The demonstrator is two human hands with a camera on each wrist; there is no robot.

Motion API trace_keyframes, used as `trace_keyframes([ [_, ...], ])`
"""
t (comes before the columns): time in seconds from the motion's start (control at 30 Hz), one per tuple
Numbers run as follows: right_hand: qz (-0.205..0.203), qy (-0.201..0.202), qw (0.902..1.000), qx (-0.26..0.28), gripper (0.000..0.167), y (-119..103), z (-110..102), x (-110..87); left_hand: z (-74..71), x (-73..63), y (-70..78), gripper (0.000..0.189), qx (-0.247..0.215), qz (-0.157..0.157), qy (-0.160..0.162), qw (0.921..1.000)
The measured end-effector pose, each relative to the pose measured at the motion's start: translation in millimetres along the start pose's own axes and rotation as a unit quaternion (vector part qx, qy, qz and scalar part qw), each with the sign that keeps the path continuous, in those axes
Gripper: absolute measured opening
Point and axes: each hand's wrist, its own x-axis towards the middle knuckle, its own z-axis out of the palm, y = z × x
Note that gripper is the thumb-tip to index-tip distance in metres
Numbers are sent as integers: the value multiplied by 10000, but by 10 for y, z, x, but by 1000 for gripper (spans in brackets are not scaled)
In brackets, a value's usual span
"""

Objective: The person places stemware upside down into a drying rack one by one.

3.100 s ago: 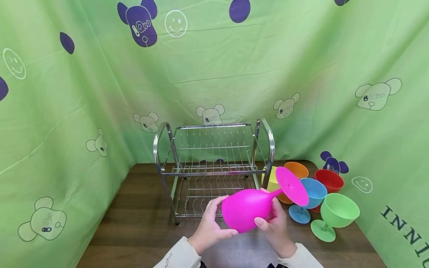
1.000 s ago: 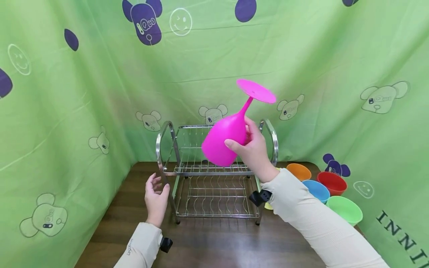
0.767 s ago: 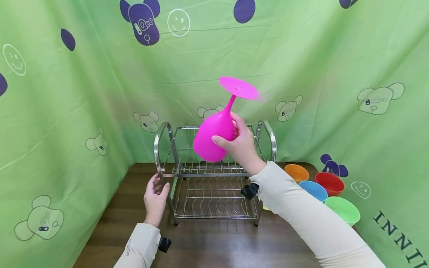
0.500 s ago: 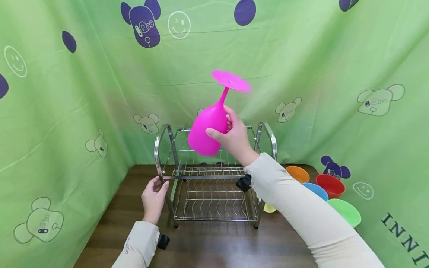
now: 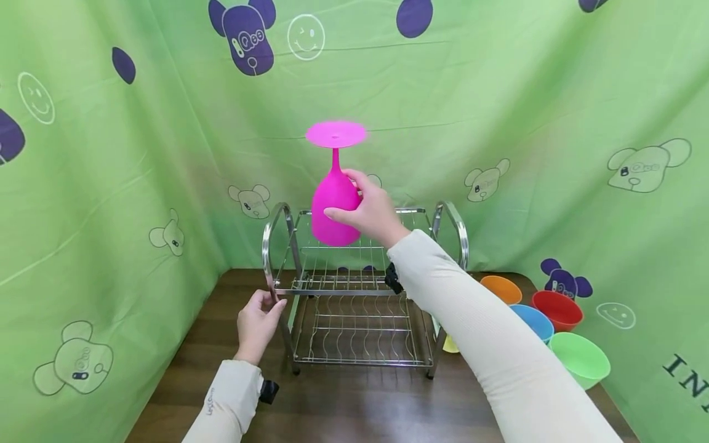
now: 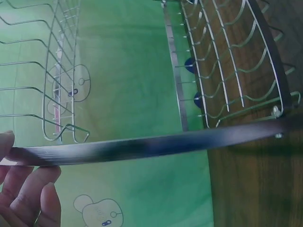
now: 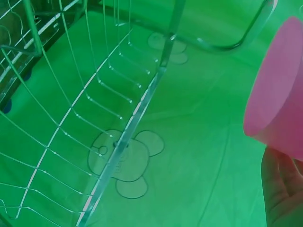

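A pink plastic goblet (image 5: pixel 335 203) hangs upside down over the upper shelf of a two-tier metal dish rack (image 5: pixel 362 292), its round foot on top. My right hand (image 5: pixel 372 212) grips the goblet's bowl from the right side. In the right wrist view the goblet's rim (image 7: pixel 272 90) is clear of the rack wires. At the rack's front left upright, my left hand (image 5: pixel 257 325) holds the metal post between thumb and fingers. The left wrist view shows the left fingers (image 6: pixel 31 194) around that rack post (image 6: pixel 142 149).
To the right stand several more goblets: orange (image 5: pixel 501 288), red (image 5: pixel 558 309), blue (image 5: pixel 533 321) and green (image 5: pixel 580 357). Part of a yellow one (image 5: pixel 451 344) shows under the right arm. Green printed cloth (image 5: pixel 354 80) surrounds the wooden table (image 5: pixel 354 406) at the back and sides.
Earlier both hands held the goblet low in front of the rack. The right hand has since raised it left over the rack, turning it upright-inverted, while the left hand has taken hold of the post.
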Motion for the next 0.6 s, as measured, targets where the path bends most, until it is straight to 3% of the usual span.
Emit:
trace_keyframes([
  [0.3,355,-511,9967,-524,79,194,77,110,38,-36,-7,17,199,177,-175,9995],
  [0.6,813,-1112,9890,-531,81,280,169,149,23,-41,-12,19,238,315,-244,9989],
])
